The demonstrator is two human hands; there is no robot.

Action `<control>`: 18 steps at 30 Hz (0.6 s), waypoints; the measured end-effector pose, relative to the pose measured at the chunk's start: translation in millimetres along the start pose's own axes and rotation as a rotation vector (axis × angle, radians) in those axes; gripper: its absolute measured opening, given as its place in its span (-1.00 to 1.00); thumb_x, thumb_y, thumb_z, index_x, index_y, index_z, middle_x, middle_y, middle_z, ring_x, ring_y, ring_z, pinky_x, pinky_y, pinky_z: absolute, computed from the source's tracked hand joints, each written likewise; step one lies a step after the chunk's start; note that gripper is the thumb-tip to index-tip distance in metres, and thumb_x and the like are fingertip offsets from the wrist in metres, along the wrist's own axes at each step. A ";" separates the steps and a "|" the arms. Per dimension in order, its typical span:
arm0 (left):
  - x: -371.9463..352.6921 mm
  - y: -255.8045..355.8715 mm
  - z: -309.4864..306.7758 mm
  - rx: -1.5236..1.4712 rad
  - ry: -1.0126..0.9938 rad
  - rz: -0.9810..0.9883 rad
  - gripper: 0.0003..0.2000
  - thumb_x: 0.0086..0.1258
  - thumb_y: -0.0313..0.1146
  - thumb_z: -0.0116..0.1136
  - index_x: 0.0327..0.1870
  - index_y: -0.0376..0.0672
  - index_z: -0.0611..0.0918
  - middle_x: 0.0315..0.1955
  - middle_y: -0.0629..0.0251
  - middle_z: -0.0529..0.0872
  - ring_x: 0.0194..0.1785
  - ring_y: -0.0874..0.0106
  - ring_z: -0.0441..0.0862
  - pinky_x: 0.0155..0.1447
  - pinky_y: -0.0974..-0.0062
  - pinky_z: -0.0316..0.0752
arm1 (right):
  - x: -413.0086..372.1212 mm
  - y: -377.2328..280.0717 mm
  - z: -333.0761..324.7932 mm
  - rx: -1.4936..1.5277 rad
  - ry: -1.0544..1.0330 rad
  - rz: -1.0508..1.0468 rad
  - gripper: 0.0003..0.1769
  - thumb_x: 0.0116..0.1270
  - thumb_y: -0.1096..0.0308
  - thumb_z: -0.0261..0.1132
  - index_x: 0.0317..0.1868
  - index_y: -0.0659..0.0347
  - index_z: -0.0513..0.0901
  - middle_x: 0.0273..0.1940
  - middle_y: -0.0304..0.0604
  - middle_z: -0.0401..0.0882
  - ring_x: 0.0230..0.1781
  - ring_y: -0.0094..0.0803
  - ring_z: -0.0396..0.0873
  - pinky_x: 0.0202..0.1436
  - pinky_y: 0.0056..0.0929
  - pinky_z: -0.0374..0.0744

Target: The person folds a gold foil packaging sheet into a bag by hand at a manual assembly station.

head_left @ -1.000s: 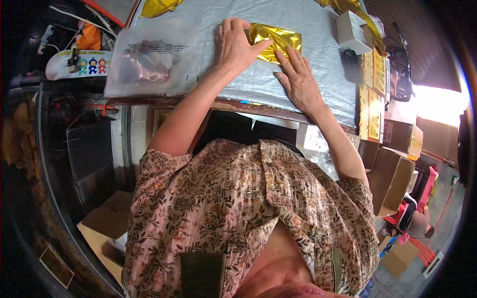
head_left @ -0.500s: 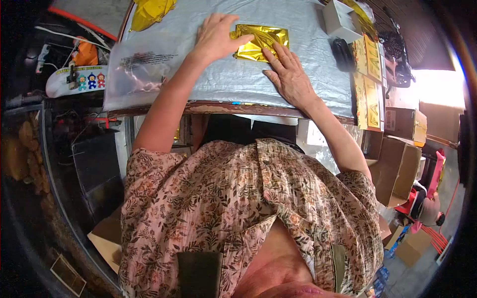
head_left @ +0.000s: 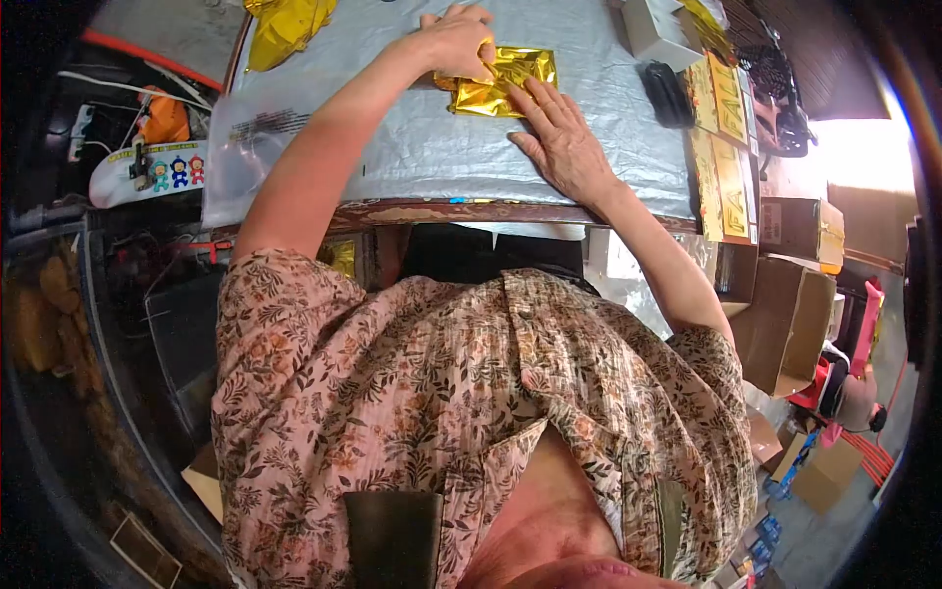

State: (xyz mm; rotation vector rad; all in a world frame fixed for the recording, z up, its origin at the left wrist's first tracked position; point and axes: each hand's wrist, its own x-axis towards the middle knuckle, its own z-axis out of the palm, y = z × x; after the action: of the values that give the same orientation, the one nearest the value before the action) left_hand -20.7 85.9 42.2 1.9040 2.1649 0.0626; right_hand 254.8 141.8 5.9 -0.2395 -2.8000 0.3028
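A shiny gold foil sheet or packet lies creased on the silvery covered table. My left hand is over its left side, thumb against the foil and fingers bent but apart near its far left edge. Part of the foil is hidden beneath this hand. My right hand rests palm down, its fingers spread, with the fingertips on the foil's near right corner. Left of my left forearm, a clear plastic sheet with printed lines covers the table corner.
Crumpled gold foil sits at the far left. At the right are a white box, a black object and gold "FALL" lettering. Cardboard boxes stand below the table's right side; a printed white board is left.
My left hand has moved right and farther over the foil, turning at the wrist. The right hand stays on the foil's near right corner. The camera view has shifted slightly.
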 end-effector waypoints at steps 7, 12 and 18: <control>-14.5 7.7 1.6 -0.063 0.086 0.046 -0.50 0.13 0.15 0.53 -0.03 0.02 0.82 0.63 0.24 0.33 0.67 0.12 0.17 0.49 -0.18 0.14 | -0.1 1.1 2.5 0.054 0.038 0.019 -0.26 0.62 0.09 0.27 0.65 0.23 0.28 0.58 0.16 0.35 0.64 0.07 0.27 0.70 -0.02 0.23; -12.4 14.4 -2.0 -0.006 0.024 0.042 -0.54 0.14 0.13 0.52 -0.11 -0.03 0.79 0.62 0.27 0.35 0.65 0.13 0.20 0.49 -0.15 0.15 | 0.2 1.4 3.3 0.079 0.048 0.042 -0.26 0.63 0.08 0.26 0.65 0.23 0.28 0.55 0.16 0.39 0.63 0.07 0.28 0.70 -0.02 0.24; -32.2 28.7 -18.8 -0.202 0.049 0.142 -0.67 0.23 -0.08 0.51 -0.28 -0.11 0.65 0.26 0.32 0.70 0.33 0.27 0.59 0.35 0.12 0.41 | 4.3 4.4 -1.4 0.319 0.127 0.133 -0.41 0.61 0.23 0.31 0.53 0.25 0.43 0.44 0.22 0.52 0.49 0.14 0.47 0.55 -0.08 0.45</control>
State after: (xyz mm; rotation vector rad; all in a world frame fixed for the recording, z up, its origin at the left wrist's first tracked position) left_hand 6.5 61.0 71.3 1.9538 1.9656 0.3445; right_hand 251.8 147.2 7.4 -0.3552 -2.5682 0.7297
